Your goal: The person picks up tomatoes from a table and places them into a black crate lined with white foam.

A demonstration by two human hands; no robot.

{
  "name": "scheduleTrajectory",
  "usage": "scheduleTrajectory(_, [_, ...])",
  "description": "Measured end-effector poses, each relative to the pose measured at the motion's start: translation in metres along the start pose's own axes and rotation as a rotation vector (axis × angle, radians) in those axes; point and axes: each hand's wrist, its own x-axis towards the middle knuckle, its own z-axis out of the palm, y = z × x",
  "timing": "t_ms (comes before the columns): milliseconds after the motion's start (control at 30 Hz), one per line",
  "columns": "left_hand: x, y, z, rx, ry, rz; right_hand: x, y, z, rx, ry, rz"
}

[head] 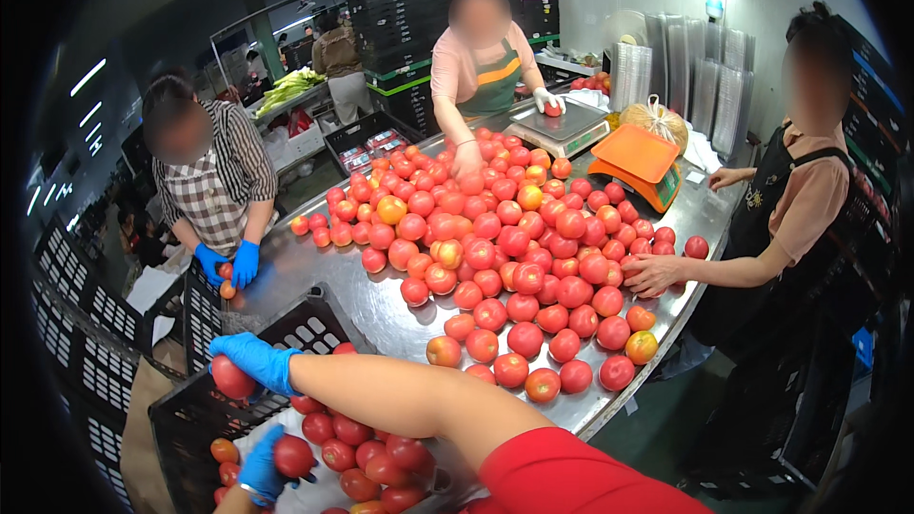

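My right arm reaches across to the left, over a black plastic crate (193, 417). In a blue glove, my right hand (258, 360) grips a red tomato (233, 378) above the crate's far side. Lower down, my left hand (261, 467), also blue-gloved, holds another red tomato (293, 456) over the crate. A white liner (314, 492) and several loose tomatoes (360, 484) show inside it; my forearm hides part of the contents. Beyond the crate, a large heap of tomatoes (514, 239) covers much of the metal table (328, 285).
Across the table, a person's gloved hand (548, 100) holds a tomato over a scale (560, 128). An orange scale (635, 157) stands nearby. At right, a co-worker's hand (650, 275) touches the heap; another co-worker's blue-gloved hands (227, 264) work at left. Clear plastic containers (703, 93) are stacked behind.
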Motion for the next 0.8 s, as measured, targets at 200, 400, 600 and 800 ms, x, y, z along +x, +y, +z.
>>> scheduleTrajectory(200, [-0.036,0.039,-0.007,-0.519,0.076,0.168,0.010,0.007,-0.006,0.109,-0.058,-0.100])
scheduleTrajectory(400, [-0.027,0.042,-0.012,-0.551,0.159,0.288,-0.039,-0.027,0.013,-0.441,-0.169,-0.132])
scheduleTrajectory(600, [-0.016,0.036,-0.018,-0.508,0.200,0.281,-0.045,-0.018,0.011,-0.634,-0.382,-0.118])
scheduleTrajectory(800, [-0.009,0.028,-0.037,-0.529,0.211,0.290,-0.063,-0.024,0.032,-1.050,-0.449,-0.178])
